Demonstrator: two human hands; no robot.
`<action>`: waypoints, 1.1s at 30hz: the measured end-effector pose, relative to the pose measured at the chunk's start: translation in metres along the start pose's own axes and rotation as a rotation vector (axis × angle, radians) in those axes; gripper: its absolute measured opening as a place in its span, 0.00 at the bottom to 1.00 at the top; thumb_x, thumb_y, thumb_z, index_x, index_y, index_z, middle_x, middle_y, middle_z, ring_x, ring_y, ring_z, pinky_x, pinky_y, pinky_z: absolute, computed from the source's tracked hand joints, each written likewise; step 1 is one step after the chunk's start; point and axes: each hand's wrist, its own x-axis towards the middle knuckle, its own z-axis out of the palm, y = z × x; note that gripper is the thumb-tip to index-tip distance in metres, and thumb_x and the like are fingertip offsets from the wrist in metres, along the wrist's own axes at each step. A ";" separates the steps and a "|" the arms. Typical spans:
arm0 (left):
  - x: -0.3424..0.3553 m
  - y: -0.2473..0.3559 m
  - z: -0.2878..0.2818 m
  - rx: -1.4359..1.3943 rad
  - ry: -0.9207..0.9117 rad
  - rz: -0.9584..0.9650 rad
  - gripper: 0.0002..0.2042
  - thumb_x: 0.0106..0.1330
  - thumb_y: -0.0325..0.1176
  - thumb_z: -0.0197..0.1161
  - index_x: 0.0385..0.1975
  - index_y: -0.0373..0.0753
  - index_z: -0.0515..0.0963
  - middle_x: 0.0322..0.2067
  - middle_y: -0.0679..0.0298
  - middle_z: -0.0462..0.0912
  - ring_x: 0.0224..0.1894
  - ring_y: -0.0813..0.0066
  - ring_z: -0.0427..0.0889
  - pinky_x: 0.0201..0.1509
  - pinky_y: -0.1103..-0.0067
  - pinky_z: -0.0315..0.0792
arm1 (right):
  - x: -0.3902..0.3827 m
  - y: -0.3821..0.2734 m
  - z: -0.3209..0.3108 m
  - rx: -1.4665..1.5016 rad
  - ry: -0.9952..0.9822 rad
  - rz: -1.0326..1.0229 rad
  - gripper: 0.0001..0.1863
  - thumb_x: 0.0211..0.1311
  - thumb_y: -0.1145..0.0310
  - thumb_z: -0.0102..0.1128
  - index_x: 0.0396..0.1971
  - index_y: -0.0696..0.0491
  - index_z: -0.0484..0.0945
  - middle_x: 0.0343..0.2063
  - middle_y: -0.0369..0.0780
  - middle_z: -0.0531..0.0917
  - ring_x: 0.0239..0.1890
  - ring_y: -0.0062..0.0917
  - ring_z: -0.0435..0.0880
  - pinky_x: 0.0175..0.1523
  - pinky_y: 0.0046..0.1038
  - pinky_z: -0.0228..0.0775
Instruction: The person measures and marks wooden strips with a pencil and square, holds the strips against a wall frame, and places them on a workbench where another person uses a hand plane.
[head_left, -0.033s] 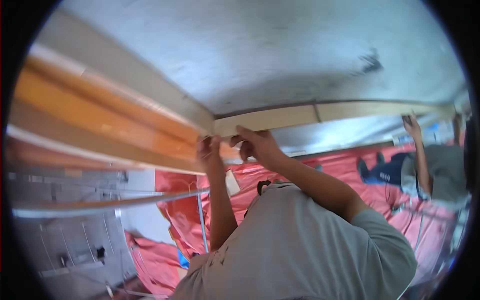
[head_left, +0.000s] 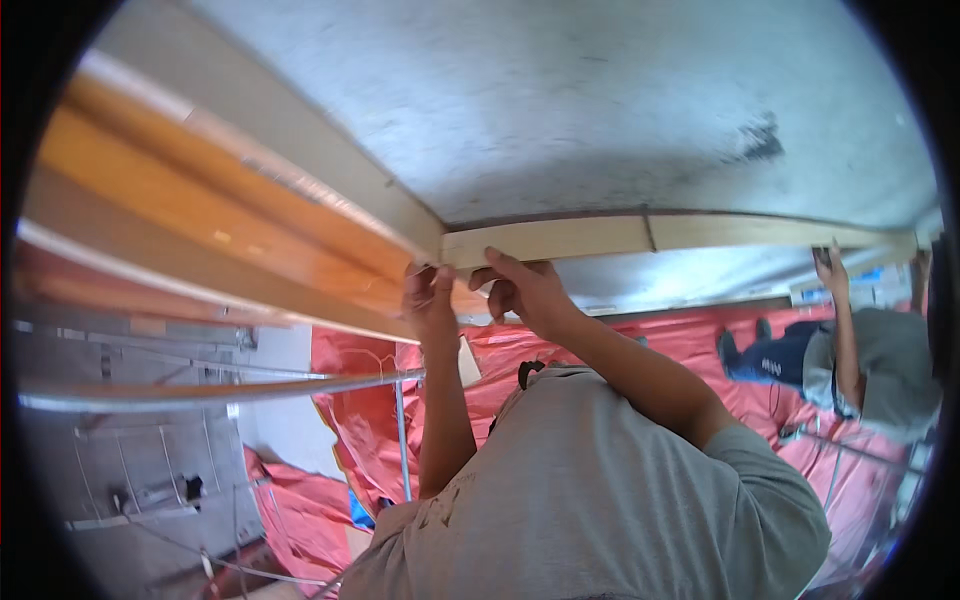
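Note:
Both arms are raised to the corner where a pale wooden board (head_left: 560,240) meets a long beam (head_left: 330,170) with orange-brown faces. My left hand (head_left: 430,300) is just below that corner, its fingers bent and pressed together. Close to its right, my right hand (head_left: 525,292) has its fingers curled in a pinch near the board's lower edge. Something small and pale seems to lie between the hands, too blurred to name. A grey-white ceiling panel (head_left: 600,110) with a dark smudge spreads above the board.
Another person (head_left: 890,360) at the right reaches one hand up to the same board. Red sheeting (head_left: 660,350) covers the floor below. A metal rail (head_left: 250,393) and thin poles run at the left, by a grey wall (head_left: 140,460).
The view has shifted slightly, so the corner, the boards and the ceiling smudge appear a little farther right. My hands keep nearly the same pose at the corner.

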 end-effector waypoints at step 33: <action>-0.037 0.034 0.005 -0.095 0.144 0.071 0.25 0.76 0.28 0.66 0.72 0.36 0.71 0.62 0.58 0.82 0.63 0.67 0.80 0.70 0.69 0.71 | -0.003 -0.049 0.056 -0.855 -0.313 0.199 0.47 0.76 0.64 0.60 0.83 0.55 0.40 0.25 0.42 0.85 0.21 0.25 0.85 0.27 0.28 0.79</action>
